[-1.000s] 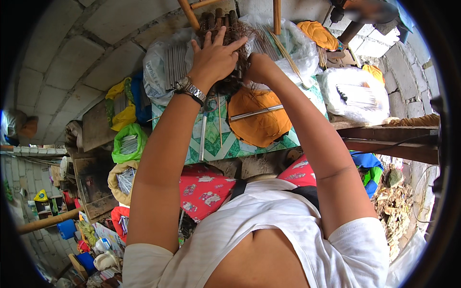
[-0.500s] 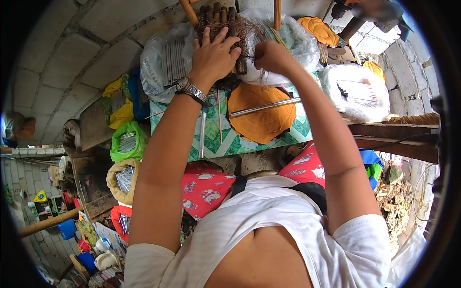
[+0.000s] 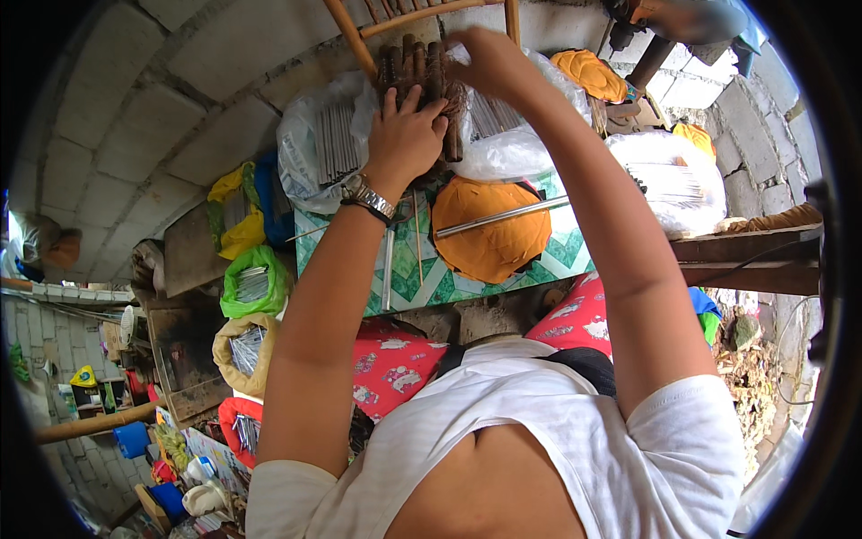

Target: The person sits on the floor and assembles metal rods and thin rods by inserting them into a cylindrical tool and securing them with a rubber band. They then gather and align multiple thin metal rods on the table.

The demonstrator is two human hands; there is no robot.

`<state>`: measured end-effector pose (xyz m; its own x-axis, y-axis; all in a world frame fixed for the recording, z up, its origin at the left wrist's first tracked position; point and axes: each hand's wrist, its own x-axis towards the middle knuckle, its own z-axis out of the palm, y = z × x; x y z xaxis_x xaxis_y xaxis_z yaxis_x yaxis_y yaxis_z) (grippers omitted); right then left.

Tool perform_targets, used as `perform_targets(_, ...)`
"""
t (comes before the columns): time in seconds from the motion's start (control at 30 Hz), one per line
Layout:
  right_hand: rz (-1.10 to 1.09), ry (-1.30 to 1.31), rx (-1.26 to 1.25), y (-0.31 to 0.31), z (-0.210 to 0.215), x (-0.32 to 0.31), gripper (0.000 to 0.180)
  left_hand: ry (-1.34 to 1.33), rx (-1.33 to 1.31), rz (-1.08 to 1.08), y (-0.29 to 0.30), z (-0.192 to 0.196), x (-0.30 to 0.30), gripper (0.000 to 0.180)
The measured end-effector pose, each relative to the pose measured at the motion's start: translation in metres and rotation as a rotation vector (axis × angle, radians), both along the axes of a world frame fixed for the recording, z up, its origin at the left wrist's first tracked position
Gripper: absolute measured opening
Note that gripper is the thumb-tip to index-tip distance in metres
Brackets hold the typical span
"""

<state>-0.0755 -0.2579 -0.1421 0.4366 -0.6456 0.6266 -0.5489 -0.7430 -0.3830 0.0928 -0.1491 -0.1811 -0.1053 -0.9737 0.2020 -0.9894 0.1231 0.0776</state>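
The left hand (image 3: pixel 406 135) (wristwatch on) presses open-fingered on a bundle of brown rods (image 3: pixel 417 76); the right hand (image 3: pixel 485 63) grips the bundle's edge.

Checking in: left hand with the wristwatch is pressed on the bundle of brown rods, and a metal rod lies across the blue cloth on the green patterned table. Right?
Not quite. The cloth under the metal rod is orange, not blue, as the head view shows. The rest holds: the left hand, with the wristwatch, is pressed on the bundle of brown rods, and the table is green patterned.
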Motion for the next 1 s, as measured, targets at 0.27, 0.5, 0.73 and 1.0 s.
perform_targets(0.27,-0.127,-0.07,0.525,0.05,-0.053,-0.051,0.029,0.039,0.009,0.001,0.007,0.007,-0.002,0.051)
perform_targets(0.5,0.005,-0.264,0.529,0.025,-0.057,-0.002,0.032,0.275,-0.185,0.153,0.029,0.032,0.009,0.037)
perform_targets(0.73,-0.11,-0.313,0.374,0.048,-0.072,0.0,0.024,0.4,-0.201,0.321,0.08,0.042,0.011,0.028)
perform_targets(1.0,-0.04,-0.31,0.165,0.092,-0.071,-0.009,0.014,0.378,-0.256,0.421,0.077,0.028,-0.005,0.037)
